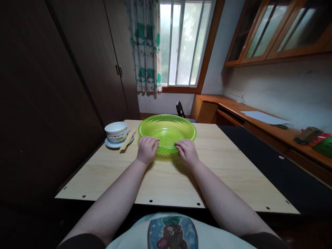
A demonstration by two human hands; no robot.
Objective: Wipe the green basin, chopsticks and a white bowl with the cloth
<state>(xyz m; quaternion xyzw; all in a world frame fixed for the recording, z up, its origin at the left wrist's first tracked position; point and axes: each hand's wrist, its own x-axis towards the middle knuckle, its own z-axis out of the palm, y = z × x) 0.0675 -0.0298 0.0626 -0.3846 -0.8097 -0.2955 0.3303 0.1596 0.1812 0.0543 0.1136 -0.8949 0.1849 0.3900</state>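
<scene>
A translucent green basin (168,149) stands on the light wooden table in front of me. My left hand (148,148) is at the near left part of its rim, the fingers curled over the edge. At the near right part of the rim is my right hand (187,151), its fingers bent and closed, with a small greyish-green bit of something showing at the fingertips. What that bit is, I cannot make out. Left of the basin, a stack of white bowls (116,128) sits on a pale blue plate (111,145), and wooden chopsticks (127,139) lean across the plate's right edge.
The wooden table (171,186) has small holes along its near edge. A dark surface (254,155) adjoins it on the right. Beyond that runs an orange-brown desk (230,105) with white paper (264,117). A black chair (180,108) stands behind the table, and a dark wardrobe is at the left.
</scene>
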